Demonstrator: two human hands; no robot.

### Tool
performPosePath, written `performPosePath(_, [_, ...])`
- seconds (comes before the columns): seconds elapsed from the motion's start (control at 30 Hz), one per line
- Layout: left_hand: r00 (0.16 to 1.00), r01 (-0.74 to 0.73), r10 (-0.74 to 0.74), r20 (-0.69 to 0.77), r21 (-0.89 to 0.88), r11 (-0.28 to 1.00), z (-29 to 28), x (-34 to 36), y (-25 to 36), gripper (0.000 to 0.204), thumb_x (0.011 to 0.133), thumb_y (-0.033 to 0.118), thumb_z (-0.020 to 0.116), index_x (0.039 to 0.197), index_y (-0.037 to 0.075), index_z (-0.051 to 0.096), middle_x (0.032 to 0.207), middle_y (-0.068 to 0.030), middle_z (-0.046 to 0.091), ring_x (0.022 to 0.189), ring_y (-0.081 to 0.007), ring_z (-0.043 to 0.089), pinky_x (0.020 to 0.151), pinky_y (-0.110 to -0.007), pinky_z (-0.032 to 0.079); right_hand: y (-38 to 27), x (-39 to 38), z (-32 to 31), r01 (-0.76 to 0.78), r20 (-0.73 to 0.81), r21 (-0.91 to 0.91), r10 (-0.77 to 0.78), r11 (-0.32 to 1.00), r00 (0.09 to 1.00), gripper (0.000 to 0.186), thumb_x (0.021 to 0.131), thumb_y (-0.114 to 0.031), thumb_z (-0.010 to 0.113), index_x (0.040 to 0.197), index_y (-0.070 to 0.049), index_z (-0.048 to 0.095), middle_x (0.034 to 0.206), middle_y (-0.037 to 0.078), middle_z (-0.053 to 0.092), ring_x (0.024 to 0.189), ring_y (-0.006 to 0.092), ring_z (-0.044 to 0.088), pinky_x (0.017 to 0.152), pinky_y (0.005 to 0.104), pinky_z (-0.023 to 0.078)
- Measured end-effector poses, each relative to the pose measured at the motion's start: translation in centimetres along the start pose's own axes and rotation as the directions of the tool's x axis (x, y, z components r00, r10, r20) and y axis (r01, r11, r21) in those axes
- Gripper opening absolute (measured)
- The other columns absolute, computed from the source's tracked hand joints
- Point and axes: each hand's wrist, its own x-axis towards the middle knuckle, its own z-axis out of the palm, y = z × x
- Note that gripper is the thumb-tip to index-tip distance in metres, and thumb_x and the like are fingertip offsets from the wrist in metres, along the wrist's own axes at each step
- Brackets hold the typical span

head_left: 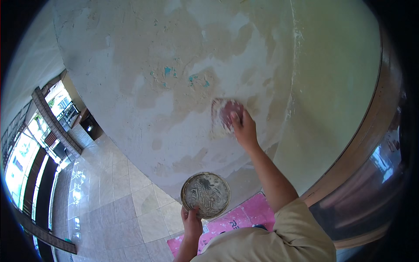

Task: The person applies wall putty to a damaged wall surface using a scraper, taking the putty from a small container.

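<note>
Khaki sleeve [301, 222] nearest, right hand [245, 131] grips a reddish spreader [227, 115] against the wall [174, 118], up-right of the dish [206, 192] the left hand [192, 223] grips.

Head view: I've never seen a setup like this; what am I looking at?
No machine: a person works bare-handed, seen from a wide fisheye camera worn on the head, so straight edges bend. The left hand holds a round, shallow dish, its inside smeared grey. The right hand holds a reddish pad against the wall, which is patchy brown and pale, with small turquoise spots. Below, a pink sheet lies on the tiled floor.
</note>
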Motion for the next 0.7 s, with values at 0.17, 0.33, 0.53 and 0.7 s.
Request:
performPosePath(0.17, [0.998, -0.069, 0.069, -0.003, -0.018, 0.997, 0.4, -0.5, -0.4, 0.031, 0.087, -0.002, 0.051, 0.118, 0.003, 0.052, 0.109, -0.0073, 0.06, 0.098, -0.0161, 0.06, 0.084, -0.03, 0.051, 5.1, -4.0, -4.1, -0.097, 0.046, 0.179, 0.09, 0.979, 0.995, 0.036, 0.095, -0.034, 0.056, 0.109, -0.001, 0.055, 0.093, 0.013, 0.065, 0.084, 0.0183, 0.062, 0.076, 0.0341, 0.048])
performPosePath(0.33, [0.99, -0.131, 0.13, -0.052, -0.011, 0.991, 2.7, -2.1, 0.8, 0.031, 0.089, -0.001, 0.05, 0.12, 0.003, 0.05, 0.11, -0.0075, 0.059, 0.099, -0.016, 0.06, 0.084, -0.031, 0.052, 1.7, -5.0, -8.6, -0.158, 0.151, 0.537, 0.089, 0.829, 0.984, 0.027, 0.093, -0.021, 0.055, 0.113, -0.004, 0.053, 0.094, 0.002, 0.061, 0.08, 0.0128, 0.057, 0.073, 0.0301, 0.047])
performPosePath(0.53, [0.999, -0.044, 0.049, 0.02, -0.177, 0.983, 5.5, -3.8, 3.0, 0.035, 0.092, 0.009, 0.052, 0.126, 0.005, 0.046, 0.118, -0.01, 0.057, 0.107, -0.0218, 0.059, 0.09, -0.038, 0.051, -4.7, -6.9, -13.9, -0.354, 0.426, 0.455, 0.15, 0.817, 0.892, 0.029, 0.088, -0.017, 0.056, 0.114, -0.006, 0.051, 0.088, -0.002, 0.057, 0.065, 0.0029, 0.049, 0.05, 0.0196, 0.04])
performPosePath(0.7, [0.977, 0.2, -0.161, 0.141, -0.332, 0.922, 5.1, -4.4, 3.2, 0.045, 0.095, 0.025, 0.05, 0.135, 0.008, 0.04, 0.13, -0.0107, 0.053, 0.117, -0.027, 0.055, 0.098, -0.045, 0.046, -4.3, -9.0, -13.7, -0.411, 0.404, 0.458, 0.227, 0.788, 0.886, 0.034, 0.086, -0.022, 0.057, 0.116, -0.007, 0.051, 0.088, -0.003, 0.057, 0.064, 0.0022, 0.049, 0.045, 0.0185, 0.038])
